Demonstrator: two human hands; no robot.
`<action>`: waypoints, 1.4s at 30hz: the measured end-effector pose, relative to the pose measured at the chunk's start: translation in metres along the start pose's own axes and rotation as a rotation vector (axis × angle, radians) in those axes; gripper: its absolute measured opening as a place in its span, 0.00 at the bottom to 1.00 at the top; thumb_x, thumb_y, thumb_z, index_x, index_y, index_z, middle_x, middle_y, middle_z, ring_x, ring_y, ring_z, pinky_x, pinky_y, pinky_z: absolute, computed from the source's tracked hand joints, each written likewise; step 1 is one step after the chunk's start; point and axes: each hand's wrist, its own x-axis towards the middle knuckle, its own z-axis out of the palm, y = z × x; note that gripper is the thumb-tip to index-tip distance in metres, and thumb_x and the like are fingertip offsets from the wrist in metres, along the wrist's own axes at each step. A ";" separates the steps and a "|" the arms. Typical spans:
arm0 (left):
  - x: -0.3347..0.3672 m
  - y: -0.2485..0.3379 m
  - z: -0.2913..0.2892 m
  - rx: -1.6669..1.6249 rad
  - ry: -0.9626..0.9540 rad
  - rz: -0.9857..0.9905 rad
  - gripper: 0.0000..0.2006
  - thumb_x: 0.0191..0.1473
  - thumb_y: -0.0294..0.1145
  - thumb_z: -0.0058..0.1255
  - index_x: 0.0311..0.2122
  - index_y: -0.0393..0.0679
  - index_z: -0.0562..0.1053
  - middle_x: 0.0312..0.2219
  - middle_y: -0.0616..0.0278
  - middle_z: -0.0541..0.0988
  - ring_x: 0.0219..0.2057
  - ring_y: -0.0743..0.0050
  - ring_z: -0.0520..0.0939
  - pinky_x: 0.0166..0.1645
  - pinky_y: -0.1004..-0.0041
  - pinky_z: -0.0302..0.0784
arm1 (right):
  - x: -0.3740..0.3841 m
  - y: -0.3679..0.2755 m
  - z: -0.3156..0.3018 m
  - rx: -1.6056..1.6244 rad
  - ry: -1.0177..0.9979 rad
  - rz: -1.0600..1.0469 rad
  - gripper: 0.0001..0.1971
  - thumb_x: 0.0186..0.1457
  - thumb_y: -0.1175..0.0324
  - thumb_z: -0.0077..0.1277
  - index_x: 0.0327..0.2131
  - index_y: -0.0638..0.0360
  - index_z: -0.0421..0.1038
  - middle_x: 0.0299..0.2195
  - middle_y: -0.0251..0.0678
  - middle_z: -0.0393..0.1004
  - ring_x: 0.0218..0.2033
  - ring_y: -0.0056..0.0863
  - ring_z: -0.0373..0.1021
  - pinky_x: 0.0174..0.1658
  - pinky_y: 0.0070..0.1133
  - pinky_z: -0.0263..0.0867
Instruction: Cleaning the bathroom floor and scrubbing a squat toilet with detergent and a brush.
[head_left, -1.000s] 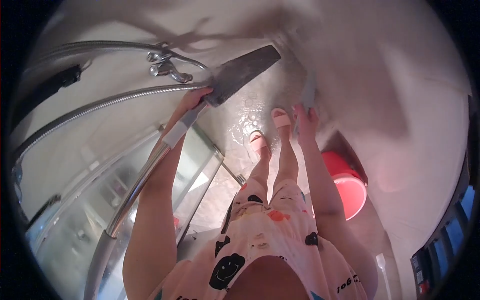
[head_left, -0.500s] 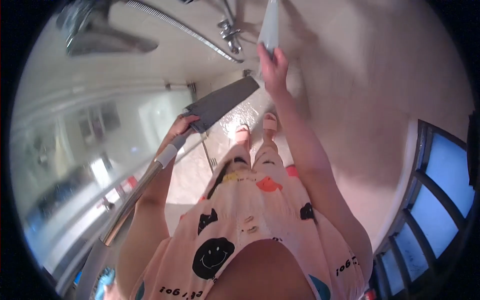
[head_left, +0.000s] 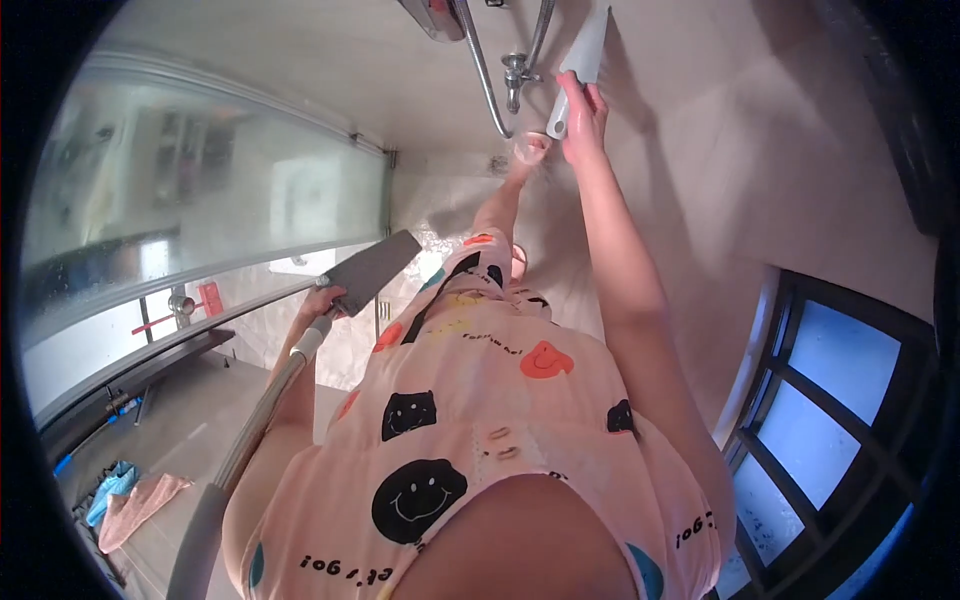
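My left hand [head_left: 318, 300] is closed on a flat mop, gripping it where the pole meets the head. The mop's grey rectangular pad [head_left: 372, 270] points away to the right, and its silver-grey pole [head_left: 250, 440] slopes down past my left forearm. My right hand [head_left: 585, 118], reaching far forward, is closed around a long white tapered tool [head_left: 580, 70] with a hole at its near end; its exact kind I cannot tell. Just left of that tool is a chrome wall tap [head_left: 514, 75] with a metal hose [head_left: 478, 70]. My slippered foot [head_left: 530, 148] is stretched out below the tap.
A glass screen [head_left: 240, 190] runs along the left, with a metal rail below it. Blue and pink cloths [head_left: 140, 505] lie at the lower left. A dark-framed window [head_left: 820, 380] stands at the right. Light glints off the wet floor [head_left: 440, 235].
The view has shifted. One foot has gone forward to below the tap. The mop head has moved down and left, while the white tool has moved right and now shows its holed end.
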 end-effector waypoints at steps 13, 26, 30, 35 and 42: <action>-0.017 -0.065 -0.037 0.008 0.065 -0.168 0.15 0.39 0.24 0.51 0.36 0.31 0.69 0.27 0.50 0.75 0.24 0.60 0.78 0.26 0.63 0.77 | 0.004 0.020 0.018 -0.038 -0.043 0.082 0.28 0.48 0.54 0.49 0.49 0.62 0.59 0.47 0.33 0.61 0.49 0.24 0.54 0.53 0.21 0.45; 0.045 -0.271 -0.181 1.192 -0.223 0.459 0.14 0.44 0.36 0.45 0.37 0.43 0.72 0.29 0.60 0.77 0.30 0.68 0.78 0.33 0.74 0.71 | 0.015 0.046 0.025 -0.154 0.123 0.147 0.21 0.49 0.54 0.49 0.42 0.56 0.65 0.40 0.30 0.68 0.39 0.21 0.65 0.37 0.19 0.59; 0.058 -0.260 -0.182 1.245 -0.287 0.526 0.15 0.42 0.36 0.45 0.37 0.45 0.73 0.30 0.59 0.77 0.31 0.67 0.77 0.34 0.73 0.71 | 0.010 0.044 0.011 -0.213 0.160 0.099 0.20 0.48 0.54 0.49 0.41 0.55 0.66 0.38 0.31 0.68 0.37 0.21 0.66 0.36 0.19 0.59; 0.057 -0.217 -0.180 1.298 -0.312 0.625 0.15 0.41 0.36 0.45 0.38 0.47 0.73 0.30 0.59 0.77 0.32 0.66 0.77 0.35 0.72 0.71 | -0.016 0.070 0.039 -0.161 0.134 0.053 0.18 0.48 0.59 0.51 0.39 0.61 0.65 0.34 0.36 0.70 0.33 0.25 0.69 0.33 0.20 0.62; 0.030 -0.150 -0.170 1.332 -0.327 0.608 0.17 0.38 0.36 0.45 0.38 0.50 0.73 0.31 0.58 0.77 0.33 0.64 0.77 0.36 0.71 0.71 | -0.046 0.044 0.028 -0.126 0.031 0.151 0.15 0.48 0.61 0.51 0.33 0.63 0.63 0.35 0.39 0.70 0.34 0.31 0.71 0.27 0.21 0.66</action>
